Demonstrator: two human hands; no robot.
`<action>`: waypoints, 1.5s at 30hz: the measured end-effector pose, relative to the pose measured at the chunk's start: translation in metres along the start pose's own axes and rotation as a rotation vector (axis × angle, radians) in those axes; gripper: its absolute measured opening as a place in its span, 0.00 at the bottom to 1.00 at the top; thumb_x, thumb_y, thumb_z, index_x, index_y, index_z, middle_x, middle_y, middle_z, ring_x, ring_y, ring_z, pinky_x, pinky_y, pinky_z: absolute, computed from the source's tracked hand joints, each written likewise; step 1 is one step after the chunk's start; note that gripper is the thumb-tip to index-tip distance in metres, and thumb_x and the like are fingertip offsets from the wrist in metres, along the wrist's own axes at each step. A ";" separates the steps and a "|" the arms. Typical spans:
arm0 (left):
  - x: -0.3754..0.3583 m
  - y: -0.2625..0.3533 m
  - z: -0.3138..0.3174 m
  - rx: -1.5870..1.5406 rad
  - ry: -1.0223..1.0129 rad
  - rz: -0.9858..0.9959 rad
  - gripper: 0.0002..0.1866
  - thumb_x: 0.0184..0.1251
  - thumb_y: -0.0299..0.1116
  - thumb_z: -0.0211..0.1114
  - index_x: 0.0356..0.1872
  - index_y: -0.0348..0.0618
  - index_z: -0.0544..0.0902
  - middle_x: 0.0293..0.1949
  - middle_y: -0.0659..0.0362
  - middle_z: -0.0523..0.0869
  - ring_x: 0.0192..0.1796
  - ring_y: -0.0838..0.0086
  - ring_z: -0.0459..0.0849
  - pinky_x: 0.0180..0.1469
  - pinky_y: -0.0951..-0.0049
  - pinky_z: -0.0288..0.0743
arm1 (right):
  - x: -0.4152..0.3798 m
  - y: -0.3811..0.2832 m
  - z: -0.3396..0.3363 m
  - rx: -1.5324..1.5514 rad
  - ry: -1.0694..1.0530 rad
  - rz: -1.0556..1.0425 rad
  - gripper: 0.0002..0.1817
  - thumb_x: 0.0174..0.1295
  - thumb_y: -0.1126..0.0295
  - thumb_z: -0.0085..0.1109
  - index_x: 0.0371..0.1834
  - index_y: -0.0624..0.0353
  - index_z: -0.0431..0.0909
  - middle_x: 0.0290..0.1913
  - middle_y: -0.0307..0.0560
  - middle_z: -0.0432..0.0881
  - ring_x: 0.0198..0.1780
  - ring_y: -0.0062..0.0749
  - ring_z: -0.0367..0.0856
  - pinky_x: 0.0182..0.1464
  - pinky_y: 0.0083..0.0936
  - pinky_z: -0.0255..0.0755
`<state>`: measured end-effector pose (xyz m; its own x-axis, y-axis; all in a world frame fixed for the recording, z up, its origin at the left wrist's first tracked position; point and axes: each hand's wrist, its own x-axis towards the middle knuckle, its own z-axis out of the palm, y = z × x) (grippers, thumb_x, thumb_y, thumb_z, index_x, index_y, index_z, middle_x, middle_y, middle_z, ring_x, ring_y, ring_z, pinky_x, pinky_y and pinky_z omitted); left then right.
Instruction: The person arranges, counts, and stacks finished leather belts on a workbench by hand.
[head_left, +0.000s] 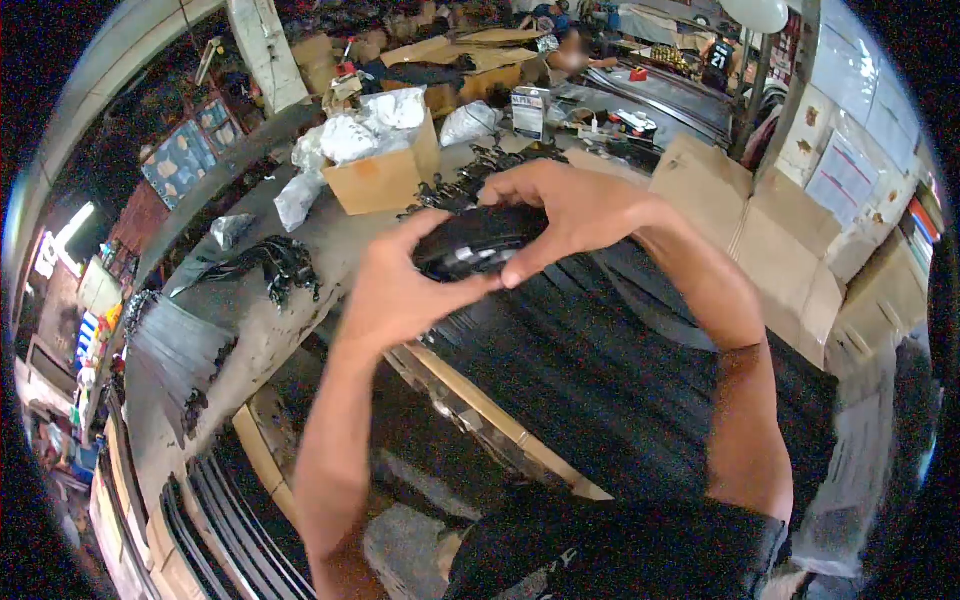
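Note:
Both my hands are raised in front of me around a glossy black rounded object (475, 240), whose exact kind I cannot make out. My left hand (395, 290) curls round its left end, thumb and fingers pressed to its edges. At its right end, my right hand (580, 210) grips it with the fingers over the top and the thumb underneath. Behind and below the hands, long black strips (590, 370) lie side by side across the table. A heap of small black parts (465, 180) sits just beyond the object, partly hidden by my hands.
A cardboard box (385, 180) with clear plastic bags (360, 135) stands on the grey table (300, 215). Bundles of dark strips (185, 335) lie at left. Opened cardboard (750, 220) stands at right. Further back is a white box (530, 112), and a person (718, 60) in a numbered shirt.

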<state>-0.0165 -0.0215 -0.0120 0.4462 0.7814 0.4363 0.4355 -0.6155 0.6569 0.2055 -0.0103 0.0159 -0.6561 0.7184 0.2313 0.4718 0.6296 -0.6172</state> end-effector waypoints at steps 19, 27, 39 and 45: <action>-0.260 0.083 -0.341 0.850 0.079 -0.649 0.30 0.38 0.37 0.81 0.46 0.41 0.81 0.35 0.58 0.85 0.36 0.76 0.82 0.41 0.73 0.76 | -0.232 0.137 -0.061 -0.578 0.451 0.230 0.29 0.59 0.77 0.54 0.66 0.65 0.64 0.64 0.55 0.70 0.66 0.42 0.66 0.68 0.36 0.57; -0.570 0.212 -0.410 0.911 0.622 -1.016 0.41 0.38 0.32 0.80 0.60 0.43 0.73 0.43 0.60 0.82 0.45 0.76 0.80 0.52 0.71 0.74 | -0.035 0.170 -0.099 -0.321 0.482 -0.040 0.29 0.60 0.81 0.46 0.68 0.63 0.63 0.67 0.53 0.66 0.69 0.40 0.63 0.69 0.34 0.53; -0.780 0.397 -0.210 0.689 1.003 -1.850 0.39 0.29 0.31 0.82 0.51 0.37 0.78 0.42 0.61 0.82 0.46 0.78 0.78 0.54 0.74 0.72 | 0.455 -0.004 0.191 -0.341 -0.137 -0.698 0.27 0.58 0.84 0.44 0.64 0.65 0.66 0.61 0.51 0.72 0.64 0.35 0.67 0.69 0.28 0.55; -0.787 0.386 -0.131 0.588 0.887 -2.133 0.29 0.32 0.30 0.78 0.43 0.38 0.80 0.35 0.54 0.84 0.38 0.68 0.82 0.45 0.69 0.74 | 0.646 -0.115 0.407 -0.295 -0.227 -0.962 0.31 0.52 0.90 0.40 0.64 0.66 0.67 0.62 0.54 0.72 0.66 0.39 0.67 0.71 0.29 0.54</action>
<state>-0.3017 -0.8606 -0.0214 -0.9739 -0.1388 -0.1794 -0.1839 0.9460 0.2669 -0.5126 0.2612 -0.0692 -0.9138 -0.1813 0.3635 -0.2061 0.9781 -0.0302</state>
